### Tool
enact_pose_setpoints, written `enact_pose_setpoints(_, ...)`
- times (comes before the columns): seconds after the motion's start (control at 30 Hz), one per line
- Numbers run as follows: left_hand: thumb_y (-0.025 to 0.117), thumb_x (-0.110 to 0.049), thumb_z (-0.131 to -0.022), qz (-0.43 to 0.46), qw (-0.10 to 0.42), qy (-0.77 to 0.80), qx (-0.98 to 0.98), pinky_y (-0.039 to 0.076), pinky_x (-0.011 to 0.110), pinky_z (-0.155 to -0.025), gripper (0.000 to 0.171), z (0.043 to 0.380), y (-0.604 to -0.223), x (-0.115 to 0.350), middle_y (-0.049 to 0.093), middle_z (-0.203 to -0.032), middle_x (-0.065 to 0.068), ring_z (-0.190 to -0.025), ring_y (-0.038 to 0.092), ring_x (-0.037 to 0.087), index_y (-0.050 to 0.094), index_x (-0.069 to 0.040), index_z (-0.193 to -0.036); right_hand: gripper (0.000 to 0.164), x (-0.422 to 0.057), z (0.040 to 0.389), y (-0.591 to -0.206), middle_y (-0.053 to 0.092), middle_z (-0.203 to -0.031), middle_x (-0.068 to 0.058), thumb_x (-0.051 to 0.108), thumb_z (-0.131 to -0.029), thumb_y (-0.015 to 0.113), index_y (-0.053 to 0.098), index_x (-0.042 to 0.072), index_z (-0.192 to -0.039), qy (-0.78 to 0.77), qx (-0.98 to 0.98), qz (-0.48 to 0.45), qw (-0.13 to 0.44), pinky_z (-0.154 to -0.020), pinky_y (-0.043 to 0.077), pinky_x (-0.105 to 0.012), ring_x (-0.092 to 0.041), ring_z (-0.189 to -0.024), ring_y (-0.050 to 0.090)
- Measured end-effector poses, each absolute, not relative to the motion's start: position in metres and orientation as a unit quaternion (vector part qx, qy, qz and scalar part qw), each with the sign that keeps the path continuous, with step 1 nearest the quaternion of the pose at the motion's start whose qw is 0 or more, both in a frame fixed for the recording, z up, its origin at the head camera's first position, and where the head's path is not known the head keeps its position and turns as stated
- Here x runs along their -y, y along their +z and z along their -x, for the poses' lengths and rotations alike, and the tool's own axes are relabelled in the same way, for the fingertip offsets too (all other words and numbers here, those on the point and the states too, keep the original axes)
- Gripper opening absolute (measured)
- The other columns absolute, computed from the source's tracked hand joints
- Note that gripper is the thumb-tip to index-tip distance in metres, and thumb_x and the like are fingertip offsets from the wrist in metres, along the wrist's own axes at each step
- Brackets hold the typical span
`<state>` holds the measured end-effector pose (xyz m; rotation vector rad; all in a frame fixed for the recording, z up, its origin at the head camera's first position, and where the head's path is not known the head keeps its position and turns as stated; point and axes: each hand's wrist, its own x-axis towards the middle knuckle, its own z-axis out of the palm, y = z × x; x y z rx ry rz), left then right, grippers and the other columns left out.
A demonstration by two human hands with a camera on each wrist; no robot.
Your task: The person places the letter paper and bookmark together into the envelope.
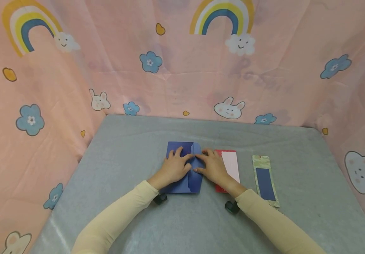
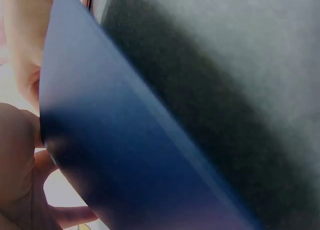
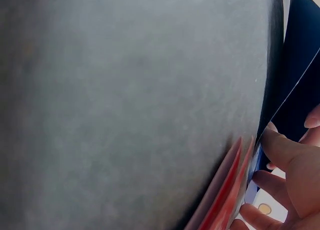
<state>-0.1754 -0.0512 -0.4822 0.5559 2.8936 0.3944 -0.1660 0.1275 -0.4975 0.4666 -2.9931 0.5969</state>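
Observation:
A blue paper envelope (image 1: 179,185) lies on the grey table, its long flap (image 1: 196,181) on the right side. My left hand (image 1: 173,167) rests on the envelope body with fingers spread, thumb and index finger close to the flap's fold. From the right, my right hand (image 1: 214,167) holds the flap's edge with thumb and index finger. In the right wrist view the thumb (image 3: 282,147) meets the blue edge. Under and beside the right hand lies a red envelope (image 1: 220,188) with a pale pink panel (image 1: 232,165), partly hidden by the hand and wrist.
Farther right lies a green patterned envelope (image 1: 261,161) with a dark blue panel (image 1: 266,183). Grey cloth covers the table (image 1: 122,155). A pink curtain (image 1: 182,84) with rainbows, flowers and rabbits hangs behind and at both sides.

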Motion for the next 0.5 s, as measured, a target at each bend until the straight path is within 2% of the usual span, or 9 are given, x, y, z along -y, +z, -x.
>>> enact_pose_setpoints(0.2, 0.045, -0.038, -0.093, -0.186, 0.086, 0.13, -0.97, 0.039, 0.066, -0.094, 0.045, 0.1733, -0.4818, 0.0508, 0.032, -0.151, 0.019, -0.133, 0.034, 0.052, 0.048, -0.033, -0.137, 0.059, -0.1274, 0.1659, -0.4981, 0.053, -0.13, -0.016, 0.041, -0.075, 0.076, 0.061, 0.019, -0.128, 0.198, 0.968, -0.151, 0.027, -0.089, 0.041, -0.052, -0.034, -0.11, 0.05)
enact_pose_setpoints(0.33, 0.051, -0.051, -0.09, -0.187, 0.078, 0.136, -0.97, 0.039, 0.067, -0.093, 0.05, 0.1723, -0.4836, 0.0512, 0.032, -0.151, 0.021, -0.133, 0.033, 0.053, 0.048, -0.032, -0.137, 0.058, -0.1278, 0.1657, -0.4979, 0.053, -0.131, -0.016, 0.041, -0.076, 0.075, 0.06, 0.02, -0.128, 0.194, 0.969, -0.153, 0.029, -0.089, 0.041, -0.051, -0.034, -0.109, 0.05)
enact_pose_setpoints(0.5, 0.052, -0.063, -0.085, -0.192, 0.062, 0.138, -0.97, 0.04, 0.066, -0.093, 0.06, 0.1718, -0.4876, 0.053, 0.03, -0.15, 0.025, -0.133, 0.032, 0.054, 0.046, -0.033, -0.137, 0.058, -0.1277, 0.1643, -0.4963, 0.053, -0.13, -0.016, 0.04, -0.075, 0.076, 0.061, 0.02, -0.127, 0.19, 0.968, -0.157, 0.034, -0.088, 0.042, -0.051, -0.034, -0.109, 0.051)
